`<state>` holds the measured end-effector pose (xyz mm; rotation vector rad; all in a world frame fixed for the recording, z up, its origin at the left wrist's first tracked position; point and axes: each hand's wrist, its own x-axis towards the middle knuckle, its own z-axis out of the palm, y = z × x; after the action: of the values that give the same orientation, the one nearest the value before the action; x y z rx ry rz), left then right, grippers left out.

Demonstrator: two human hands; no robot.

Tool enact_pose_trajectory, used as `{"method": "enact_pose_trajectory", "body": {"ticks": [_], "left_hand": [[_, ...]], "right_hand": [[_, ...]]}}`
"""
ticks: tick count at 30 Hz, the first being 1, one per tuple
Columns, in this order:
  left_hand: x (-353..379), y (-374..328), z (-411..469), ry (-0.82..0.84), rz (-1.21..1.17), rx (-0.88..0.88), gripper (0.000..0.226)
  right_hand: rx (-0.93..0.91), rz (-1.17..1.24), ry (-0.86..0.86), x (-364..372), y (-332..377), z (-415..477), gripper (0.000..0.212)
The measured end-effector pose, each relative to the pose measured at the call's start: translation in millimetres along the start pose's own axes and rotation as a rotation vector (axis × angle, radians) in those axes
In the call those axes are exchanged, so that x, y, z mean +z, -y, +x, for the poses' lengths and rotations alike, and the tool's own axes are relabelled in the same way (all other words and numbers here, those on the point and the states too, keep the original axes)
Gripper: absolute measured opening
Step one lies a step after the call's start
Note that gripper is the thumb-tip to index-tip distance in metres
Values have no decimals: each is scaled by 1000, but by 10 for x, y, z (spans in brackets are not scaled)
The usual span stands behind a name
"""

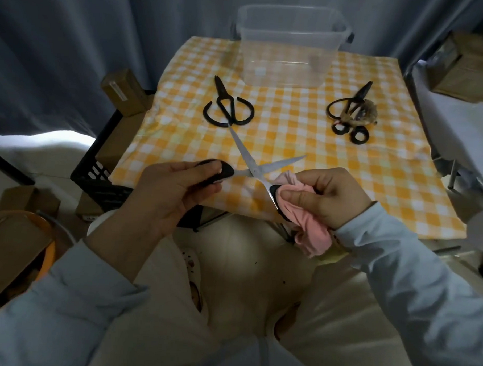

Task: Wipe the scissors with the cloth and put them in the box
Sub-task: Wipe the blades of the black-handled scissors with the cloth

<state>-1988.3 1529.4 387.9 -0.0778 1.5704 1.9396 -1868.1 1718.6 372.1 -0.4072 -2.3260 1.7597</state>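
Left hand (176,191) grips one black handle of silver scissors (252,170). Blades splayed open, tips toward 11 and 2 o'clock. Right hand (331,197) pinches pink cloth (308,217) round other handle. Clear box (249,50) dead ahead at 12 o'clock, well beyond both hands, neither clearly nearer.
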Motion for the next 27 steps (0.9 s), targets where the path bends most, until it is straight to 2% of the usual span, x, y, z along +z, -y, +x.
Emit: {"method": "enact_pose_trajectory", "body": {"ticks": [4,7,9,11,13,15,18,21,23,25,27], "left_hand": [[129,71,-33,77,-256,-68,24],[310,237,-76,104,-205,-72,16],[404,289,-87,72,-148,-2,8],[433,307,-75,23,-125,44,11],[407,310,-65,8,-110,73,14],[354,302,-57,8,-96,79,17],[297,283,-59,53,-61,74,15],[311,314,-92,114,-13,75,15],[342,336,-122,127,7,81,14],[368,350,-143,122,32,129,13],[390,365,-152,107,58,190,12]], "right_hand": [[-22,103,-82,91,15,27,9],[-50,74,-84,201,18,35,18],[-71,50,-65,258,11,27,10],[-107,-34,-25,249,9,7,9],[-59,-139,59,133,44,-15,26],[25,-304,119,-70,149,-41,32],[-19,-425,-11,-401,306,-29,24],[-197,-330,-267,-594,447,76,12],[-291,-225,-346,-626,525,146,11],[-292,-120,-289,-539,571,190,21],[-227,-59,-153,-360,543,213,23]]}}
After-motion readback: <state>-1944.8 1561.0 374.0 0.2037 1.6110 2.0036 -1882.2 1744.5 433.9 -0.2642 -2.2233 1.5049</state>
